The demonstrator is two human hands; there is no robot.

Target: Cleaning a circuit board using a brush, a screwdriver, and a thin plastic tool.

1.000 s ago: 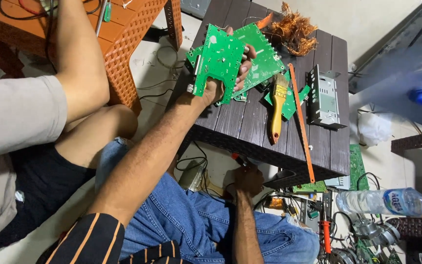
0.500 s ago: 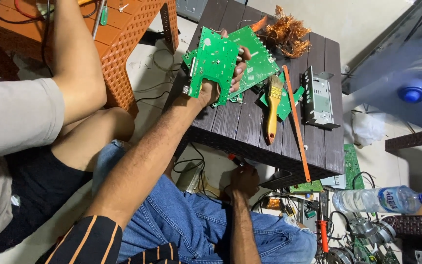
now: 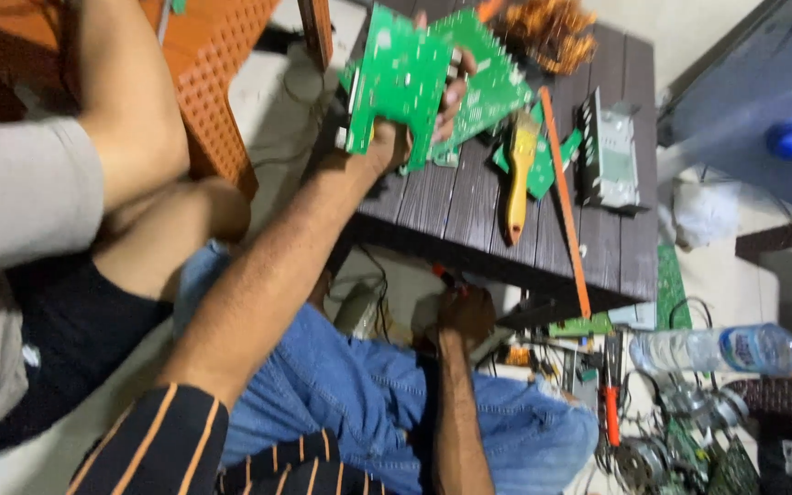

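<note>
Nearest you, your right hand (image 3: 465, 314) hangs low beside your jeans, under the near edge of the dark table (image 3: 469, 215). Its fingers curl down toward something small with a red tip, but you cannot tell from here whether they actually grip it.

Past your knee, your left hand (image 3: 394, 137) is raised over the table's near-left corner, fingers closed around a green circuit board (image 3: 401, 87): thumb at the lower edge, fingertips wrapped over the right side. The board is tilted up off the table, lying across a second green board (image 3: 488, 87) beneath it. As a judgement, 1 hand on a board this wide leaves it free to twist, so pinch by the bare edges, keep your fingertips off the components, and lift it straight clear of the board below instead of dragging across it.

Just right of the 2 boards, a yellow-handled brush (image 3: 517, 174) lies pointing at the near edge, and a long orange strip (image 3: 563, 202) runs from mid-table out over that edge. A metal-cased module (image 3: 609, 151) sits near the right edge, and a tangle of copper wire (image 3: 552, 32) fills the far side.

Another person's arm (image 3: 130, 101) crosses on the left; keep your elbow clear of it.
</note>
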